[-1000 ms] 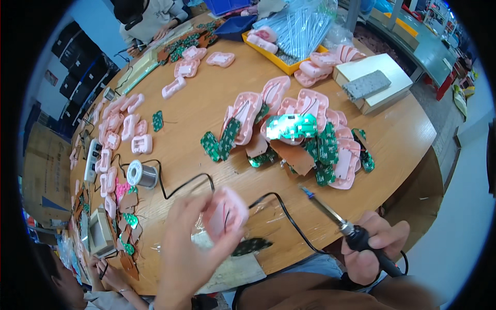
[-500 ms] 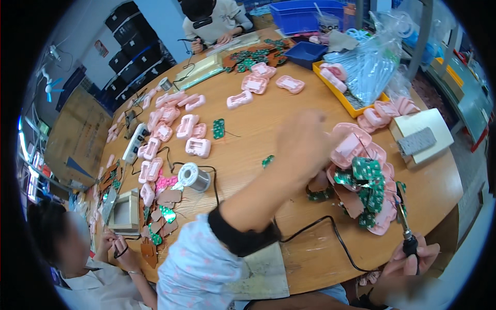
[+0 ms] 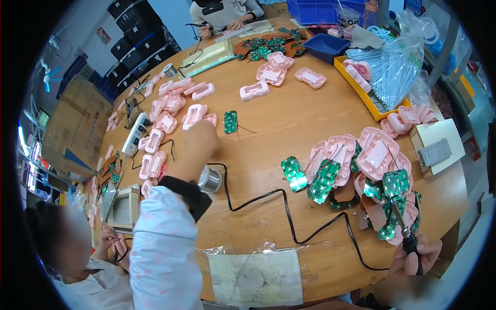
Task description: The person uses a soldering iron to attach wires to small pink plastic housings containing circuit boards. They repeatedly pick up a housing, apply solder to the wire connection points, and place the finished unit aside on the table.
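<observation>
My left hand point(image 3: 200, 142) reaches out to the left, over pink plastic shells. It is at a pink shell point(image 3: 195, 114), its fingers hidden behind the back of the hand, so any grip does not show. In my right hand point(image 3: 416, 253), at the right edge of the table, is a soldering iron point(image 3: 402, 219) by its black handle. The iron's metal shaft points up toward a green circuit board point(image 3: 395, 183). That board lies on a heap of pink shells point(image 3: 378, 155), brown boards and more green boards. Another green board point(image 3: 230, 122) with a thin wire lies apart.
A solder wire spool point(image 3: 210, 179) stands close to my left forearm. A black cable point(image 3: 289, 217) crosses the table past a worn pale mat point(image 3: 256, 279). A yellow tray point(image 3: 356, 85) holds bagged blue sticks. Co-workers sit at left and at the far side.
My left hand has moved from the heap at right across to the pink shells at left, uncovering boards and shells there. My right hand still holds the soldering iron. The view has shifted slightly.
</observation>
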Action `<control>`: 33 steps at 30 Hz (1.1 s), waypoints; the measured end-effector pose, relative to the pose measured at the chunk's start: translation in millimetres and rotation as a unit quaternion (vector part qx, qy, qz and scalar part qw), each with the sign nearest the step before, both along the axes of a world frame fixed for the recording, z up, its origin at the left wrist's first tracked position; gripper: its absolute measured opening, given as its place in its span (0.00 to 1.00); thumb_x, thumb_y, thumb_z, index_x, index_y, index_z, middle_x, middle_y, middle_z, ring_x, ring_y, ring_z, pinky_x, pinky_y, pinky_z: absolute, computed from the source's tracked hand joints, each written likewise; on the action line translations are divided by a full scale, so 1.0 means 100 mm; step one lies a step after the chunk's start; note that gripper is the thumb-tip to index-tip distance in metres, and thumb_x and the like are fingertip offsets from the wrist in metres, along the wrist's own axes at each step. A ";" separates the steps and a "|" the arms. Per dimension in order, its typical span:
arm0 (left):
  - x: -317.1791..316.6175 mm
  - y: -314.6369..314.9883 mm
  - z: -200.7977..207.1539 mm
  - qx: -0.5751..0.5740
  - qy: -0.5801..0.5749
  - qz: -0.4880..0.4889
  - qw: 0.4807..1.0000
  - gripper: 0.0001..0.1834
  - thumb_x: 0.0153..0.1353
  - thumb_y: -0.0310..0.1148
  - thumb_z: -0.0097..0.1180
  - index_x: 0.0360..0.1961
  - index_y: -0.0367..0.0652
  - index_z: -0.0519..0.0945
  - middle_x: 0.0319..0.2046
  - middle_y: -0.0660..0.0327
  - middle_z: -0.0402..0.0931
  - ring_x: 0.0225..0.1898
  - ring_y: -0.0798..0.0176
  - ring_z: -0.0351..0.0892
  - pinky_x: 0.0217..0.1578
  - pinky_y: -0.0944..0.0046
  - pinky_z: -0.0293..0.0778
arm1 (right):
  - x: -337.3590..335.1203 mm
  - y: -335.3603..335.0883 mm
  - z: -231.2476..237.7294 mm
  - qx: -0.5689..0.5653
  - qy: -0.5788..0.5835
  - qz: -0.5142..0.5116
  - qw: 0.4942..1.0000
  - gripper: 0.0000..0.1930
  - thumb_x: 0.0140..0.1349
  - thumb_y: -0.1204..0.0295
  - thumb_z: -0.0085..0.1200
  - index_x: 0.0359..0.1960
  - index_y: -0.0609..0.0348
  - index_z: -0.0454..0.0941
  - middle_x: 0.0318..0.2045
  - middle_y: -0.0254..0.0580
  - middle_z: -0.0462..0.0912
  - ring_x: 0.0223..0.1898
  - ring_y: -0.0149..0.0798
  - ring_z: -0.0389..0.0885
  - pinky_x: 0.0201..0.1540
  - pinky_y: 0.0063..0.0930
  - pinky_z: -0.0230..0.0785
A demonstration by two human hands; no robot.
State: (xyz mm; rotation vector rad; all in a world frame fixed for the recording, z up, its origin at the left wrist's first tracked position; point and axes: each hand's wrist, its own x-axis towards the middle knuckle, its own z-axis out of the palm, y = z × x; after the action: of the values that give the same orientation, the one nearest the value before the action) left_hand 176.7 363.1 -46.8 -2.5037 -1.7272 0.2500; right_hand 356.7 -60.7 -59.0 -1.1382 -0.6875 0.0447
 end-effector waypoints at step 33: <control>-0.60 -2.76 -0.15 -0.035 -0.438 -0.039 0.898 0.05 0.50 0.26 0.60 0.30 0.39 0.80 0.21 0.56 0.73 0.28 0.52 0.74 0.30 0.56 0.70 | -0.46 -0.24 0.08 -0.089 -0.091 0.151 0.980 0.14 0.53 0.72 0.56 0.36 0.60 0.63 0.20 0.39 0.69 0.20 0.29 0.68 0.25 0.20 0.61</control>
State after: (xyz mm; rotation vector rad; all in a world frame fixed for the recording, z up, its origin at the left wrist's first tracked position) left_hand 116.3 87.5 -62.0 -2.9513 -1.8287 -0.9925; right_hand 310.4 -84.9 -51.4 -1.2108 -1.0326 0.2664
